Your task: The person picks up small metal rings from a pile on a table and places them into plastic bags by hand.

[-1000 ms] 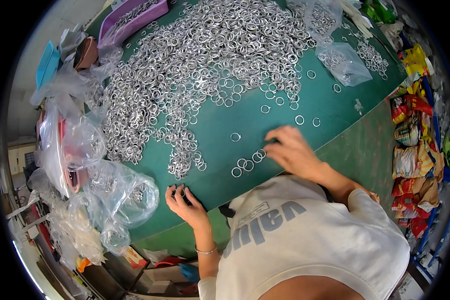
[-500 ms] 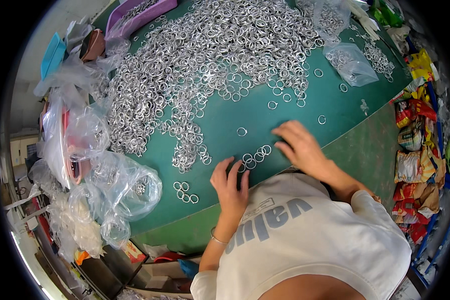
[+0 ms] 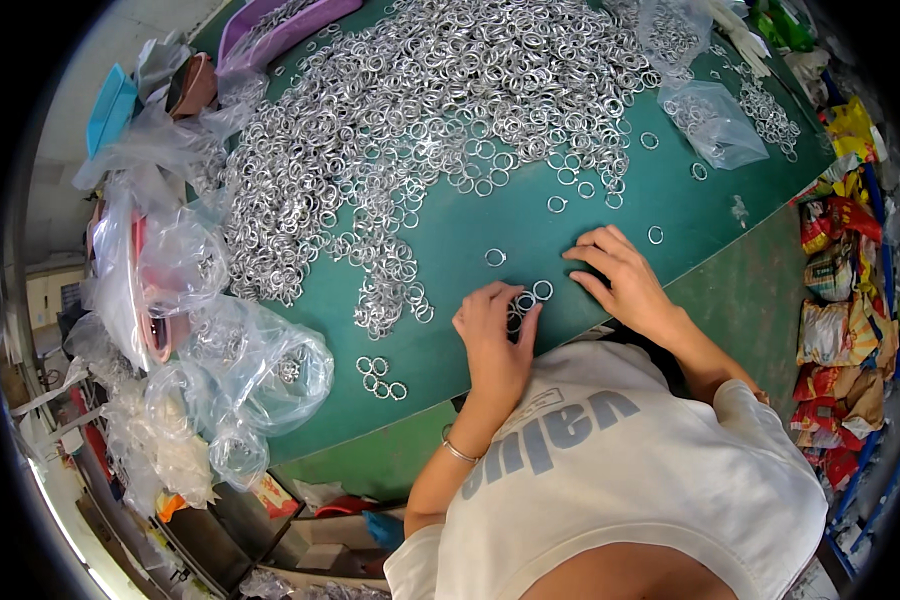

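— Where are the hands?

— Both lie on the green table mat (image 3: 530,215). The left hand (image 3: 492,335) is palm down, fingers bent together over a small cluster of metal rings (image 3: 526,301), fingertips touching them. The right hand (image 3: 622,277) lies just beside it, fingers spread and flat on the mat, clamped on nothing.

— And the rest of the rings?

— A great heap of silver rings (image 3: 420,120) covers the far half of the mat. One single ring (image 3: 495,257) lies between heap and hands, another (image 3: 655,235) just right of the right hand. A little group of five or so rings (image 3: 381,376) sits near the mat's front edge, left of the left hand.

— Any packaging?

— Crumpled clear plastic bags (image 3: 220,370) pile up along the left edge. A clear bag holding rings (image 3: 715,120) lies at the far right of the mat. A purple tray (image 3: 270,25) stands at the far left corner, a blue flat piece (image 3: 110,105) beside it. Colourful snack packets (image 3: 835,290), red, yellow and green, line the right side.
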`<state>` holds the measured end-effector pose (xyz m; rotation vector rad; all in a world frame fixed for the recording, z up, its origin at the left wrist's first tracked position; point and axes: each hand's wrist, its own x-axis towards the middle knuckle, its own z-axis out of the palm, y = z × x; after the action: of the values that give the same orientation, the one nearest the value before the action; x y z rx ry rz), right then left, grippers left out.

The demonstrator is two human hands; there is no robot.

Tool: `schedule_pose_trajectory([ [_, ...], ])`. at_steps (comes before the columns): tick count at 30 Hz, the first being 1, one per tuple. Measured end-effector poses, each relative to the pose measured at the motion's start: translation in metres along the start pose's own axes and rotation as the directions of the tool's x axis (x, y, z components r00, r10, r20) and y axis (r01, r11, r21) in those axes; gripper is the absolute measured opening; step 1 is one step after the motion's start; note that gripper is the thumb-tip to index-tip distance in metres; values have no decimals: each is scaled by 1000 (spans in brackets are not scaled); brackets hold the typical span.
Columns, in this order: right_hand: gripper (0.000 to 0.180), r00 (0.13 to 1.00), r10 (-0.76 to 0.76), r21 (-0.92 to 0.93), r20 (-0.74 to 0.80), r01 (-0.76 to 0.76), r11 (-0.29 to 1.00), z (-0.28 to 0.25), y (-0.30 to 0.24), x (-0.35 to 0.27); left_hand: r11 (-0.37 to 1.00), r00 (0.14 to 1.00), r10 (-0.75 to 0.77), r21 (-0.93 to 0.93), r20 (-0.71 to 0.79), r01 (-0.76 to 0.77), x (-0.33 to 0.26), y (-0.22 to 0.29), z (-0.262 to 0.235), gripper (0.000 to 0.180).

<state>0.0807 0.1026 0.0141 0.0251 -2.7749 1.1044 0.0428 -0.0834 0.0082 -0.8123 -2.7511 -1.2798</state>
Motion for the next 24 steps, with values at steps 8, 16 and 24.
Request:
schedule_pose_trajectory([
  [8,24,989,-144,-1,-33,144,990,34,-18,42,355,857,-469,-843,214,405,3,-34,-16,27],
  [16,20,986,1,366,167,-63,928,37,-12,53,148,782,-480,-843,397,518,21,-19,-14,25],
  [24,30,991,-54,236,-123,82,968,16,-5,74,-329,672,-259,-718,694,614,39,-30,-4,25],
])
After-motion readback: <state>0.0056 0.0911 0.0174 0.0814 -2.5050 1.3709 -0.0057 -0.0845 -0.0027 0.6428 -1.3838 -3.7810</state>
